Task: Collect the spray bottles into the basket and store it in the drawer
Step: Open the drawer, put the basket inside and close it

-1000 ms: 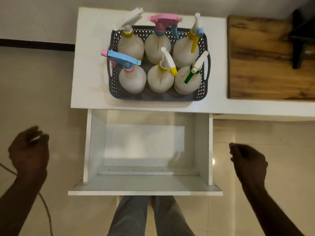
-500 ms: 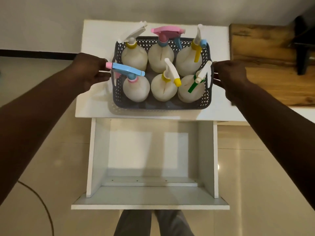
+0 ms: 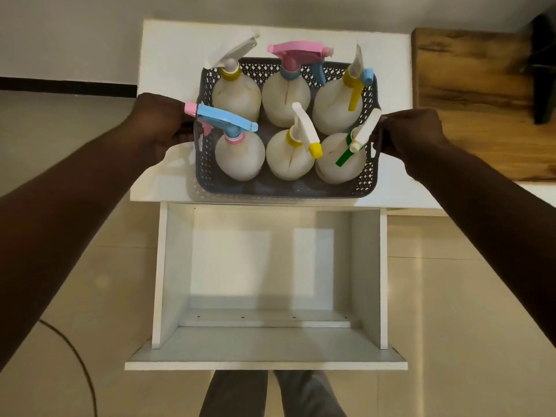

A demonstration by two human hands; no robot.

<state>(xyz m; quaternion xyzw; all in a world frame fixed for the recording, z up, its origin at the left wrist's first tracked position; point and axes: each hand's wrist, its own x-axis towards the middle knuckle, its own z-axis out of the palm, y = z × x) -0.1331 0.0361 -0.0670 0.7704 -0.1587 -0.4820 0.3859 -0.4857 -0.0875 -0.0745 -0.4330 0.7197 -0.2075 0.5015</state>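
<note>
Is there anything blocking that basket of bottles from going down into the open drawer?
Nothing visible does. The drawer is pulled open just below the basket with nothing in it, and the left hand and right hand grip the basket's two ends.

Head view, dim and warm-toned indoor light. The white desk [image 3: 168, 55] and the inside of the drawer [image 3: 270, 266] are the brightest surfaces; pale patches of light lie on the drawer bottom. Both forearms read as near-black, with little detail. Small glints mark the floor [image 3: 451, 296]. Wide-angle distortion bows straight edges toward the frame borders. Focus is slightly soft throughout.
</note>
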